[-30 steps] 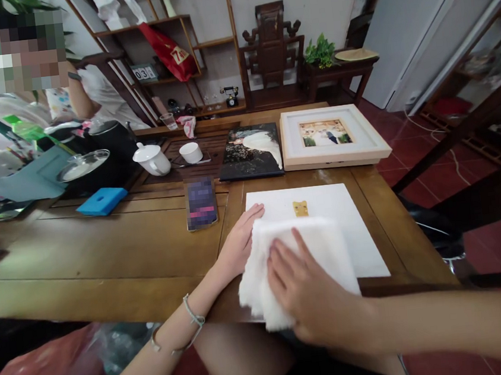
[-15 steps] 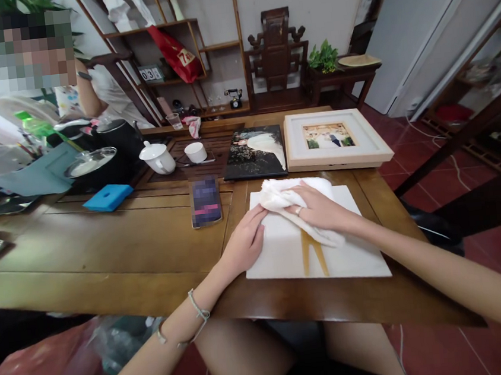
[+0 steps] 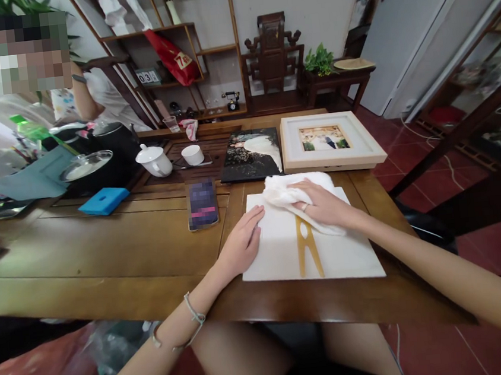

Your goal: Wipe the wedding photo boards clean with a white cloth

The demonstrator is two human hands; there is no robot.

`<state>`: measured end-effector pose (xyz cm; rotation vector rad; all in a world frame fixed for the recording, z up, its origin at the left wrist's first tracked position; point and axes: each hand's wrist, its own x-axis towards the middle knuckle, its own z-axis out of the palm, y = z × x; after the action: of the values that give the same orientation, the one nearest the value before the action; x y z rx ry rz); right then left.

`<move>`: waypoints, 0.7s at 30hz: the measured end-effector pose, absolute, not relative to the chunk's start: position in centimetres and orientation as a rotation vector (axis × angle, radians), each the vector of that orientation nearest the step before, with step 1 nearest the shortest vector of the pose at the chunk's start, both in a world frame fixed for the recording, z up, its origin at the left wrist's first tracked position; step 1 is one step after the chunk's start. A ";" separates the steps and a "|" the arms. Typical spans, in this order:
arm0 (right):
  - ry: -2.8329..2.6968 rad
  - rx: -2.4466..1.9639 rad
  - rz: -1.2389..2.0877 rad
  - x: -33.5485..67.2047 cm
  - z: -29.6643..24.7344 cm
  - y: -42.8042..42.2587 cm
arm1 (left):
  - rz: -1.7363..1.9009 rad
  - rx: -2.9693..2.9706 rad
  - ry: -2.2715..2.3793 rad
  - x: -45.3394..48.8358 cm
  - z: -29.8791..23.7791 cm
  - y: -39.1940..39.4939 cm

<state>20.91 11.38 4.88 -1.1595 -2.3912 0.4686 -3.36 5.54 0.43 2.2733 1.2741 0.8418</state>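
The cloth (image 3: 278, 191) has moved up the board (image 3: 276, 259), uncovering 2 legs (image 3: 301, 259) of the yellow piece (image 3: 306, 242).

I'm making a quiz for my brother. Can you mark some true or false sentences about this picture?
1. The right hand is on the white cloth. True.
2. The left hand holds the blue block. False: it rests at the left edge of the white board.
3. The white cloth hides part of the yellow shape. True.
4. The lidded white cup is right of the framed picture. False: it is on the left.
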 end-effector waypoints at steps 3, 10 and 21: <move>-2.331 -1.249 0.403 23.6 4.3 10.8 | 0.852 2.260 1.277 -3.3 0.3 5.6; -2.643 -1.153 0.079 20.3 4.7 9.2 | 0.911 2.229 1.292 -3.2 0.6 5.6; -2.843 -0.874 0.439 19.4 6.4 -1.0 | 1.007 2.182 1.267 -3.3 1.0 5.3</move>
<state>19.45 -0.99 6.40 -0.8736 -2.8428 0.4385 -3.31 5.30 1.02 2.1820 1.2673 1.0071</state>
